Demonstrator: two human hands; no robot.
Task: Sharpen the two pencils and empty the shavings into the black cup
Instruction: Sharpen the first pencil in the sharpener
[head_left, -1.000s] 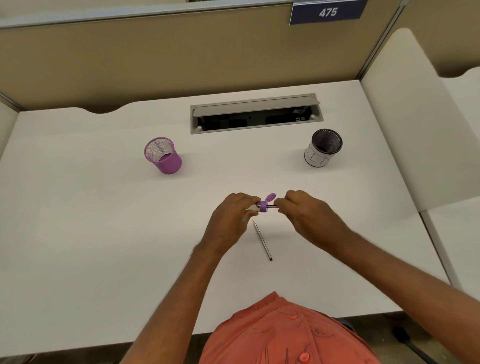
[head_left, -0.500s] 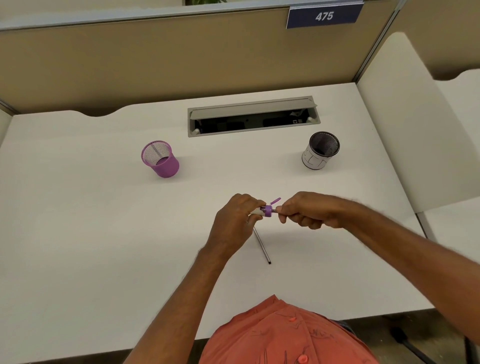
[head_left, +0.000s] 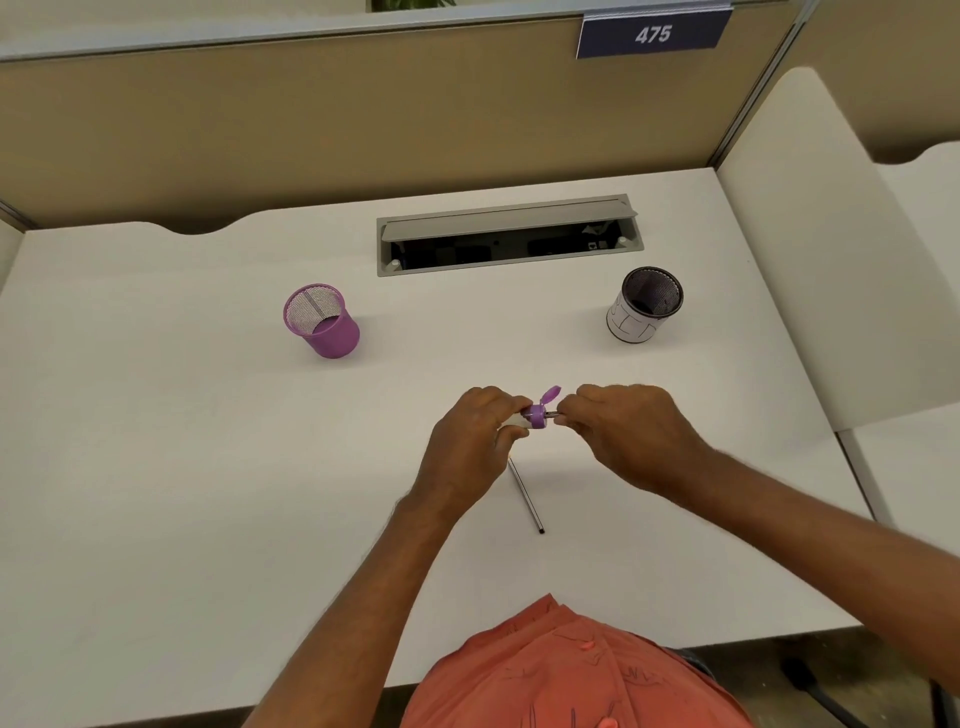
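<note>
Both hands meet above the middle of the white table (head_left: 156, 467), close together. Left hand (head_left: 470, 441) pinches a small purple sharpener (head_left: 537, 415), fingers closed around its pale body; its hinged purple lid (head_left: 550, 396) stands flipped open, tilted up and away. Right hand (head_left: 623, 434) is closed on a dark pencil (head_left: 551, 414), of which only a short stub shows between the fingertips and the sharpener's opening; the rest is hidden in the hand. Pencil lies level, pointing toward the left hand, its tip inside the sharpener.

Second pencil (head_left: 525, 496) lies flat on the table just nearer the person than the hands, below the gap between them, untouched, angled slightly.

Black cup (head_left: 647, 306), mesh with a white paper wrap, stands upright beyond and to the right of the right hand, well apart. Purple mesh cup (head_left: 322, 322) stands upright beyond and to the left of the left hand, well apart.
</note>
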